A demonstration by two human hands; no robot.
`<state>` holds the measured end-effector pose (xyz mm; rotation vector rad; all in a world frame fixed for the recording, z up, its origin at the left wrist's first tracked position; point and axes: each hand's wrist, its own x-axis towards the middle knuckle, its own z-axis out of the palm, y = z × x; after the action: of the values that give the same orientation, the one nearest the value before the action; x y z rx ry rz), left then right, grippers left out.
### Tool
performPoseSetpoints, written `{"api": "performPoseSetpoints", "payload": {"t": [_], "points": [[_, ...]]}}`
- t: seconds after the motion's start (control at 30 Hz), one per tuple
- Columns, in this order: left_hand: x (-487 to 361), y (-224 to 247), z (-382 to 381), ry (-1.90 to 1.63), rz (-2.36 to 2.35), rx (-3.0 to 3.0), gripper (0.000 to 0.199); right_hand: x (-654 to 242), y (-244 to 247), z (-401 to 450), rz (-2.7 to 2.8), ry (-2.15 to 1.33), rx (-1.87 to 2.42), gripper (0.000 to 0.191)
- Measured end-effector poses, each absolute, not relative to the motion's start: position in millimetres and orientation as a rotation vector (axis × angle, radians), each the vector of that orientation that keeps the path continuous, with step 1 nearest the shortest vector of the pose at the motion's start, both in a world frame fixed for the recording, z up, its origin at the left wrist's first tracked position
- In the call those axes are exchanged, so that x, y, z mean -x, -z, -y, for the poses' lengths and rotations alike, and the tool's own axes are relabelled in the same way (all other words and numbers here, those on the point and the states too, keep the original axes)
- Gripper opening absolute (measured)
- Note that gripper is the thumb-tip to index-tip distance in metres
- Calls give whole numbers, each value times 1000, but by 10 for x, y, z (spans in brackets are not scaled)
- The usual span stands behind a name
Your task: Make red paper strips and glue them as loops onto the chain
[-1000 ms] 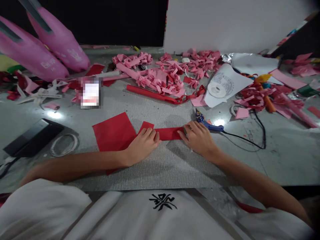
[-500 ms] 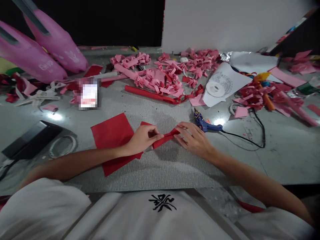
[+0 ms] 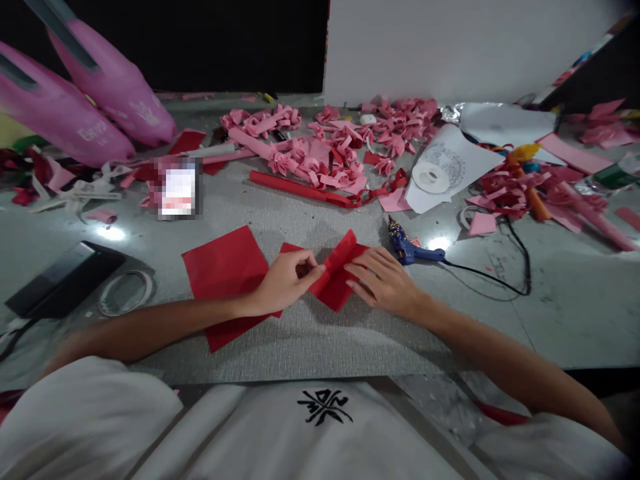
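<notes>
A creased red paper piece is between my two hands, partly unfolded, with one flap standing up. My left hand pinches its left edge between thumb and fingers. On its right side, my right hand holds the paper with bent fingers. A larger flat red sheet lies on the table to the left, partly under my left wrist. Another red piece shows just behind my left hand.
A blue glue gun with a black cable lies right of my right hand. Behind are a red paper roll, pink paper flowers, a tape roll and pink bags. A black device and a ring lie left.
The red paper between my hands was folded into a narrow strip and now stands opened wider, with its flap raised. My hands have barely shifted.
</notes>
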<state>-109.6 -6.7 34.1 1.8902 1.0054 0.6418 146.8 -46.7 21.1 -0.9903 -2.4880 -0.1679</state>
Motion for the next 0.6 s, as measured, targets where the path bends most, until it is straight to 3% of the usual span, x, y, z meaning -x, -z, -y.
{"api": "performPoseSetpoints", "payload": {"t": [0.1, 0.23, 0.47, 0.6], "points": [[1112, -276, 45, -627, -1109, -2170, 10, -1484, -167, 440, 2521, 125, 1039, 23], [1119, -169, 6, -493, -893, -2633, 45, -1491, -115, 425, 2546, 39, 1167, 31], [1115, -93, -26, -387, -789, -2817, 41, -1520, -69, 418, 2605, -148, 978, 44], [1118, -53, -40, -382, -778, -2857, 49, -1529, -110, 418, 2602, -139, 1100, 65]]}}
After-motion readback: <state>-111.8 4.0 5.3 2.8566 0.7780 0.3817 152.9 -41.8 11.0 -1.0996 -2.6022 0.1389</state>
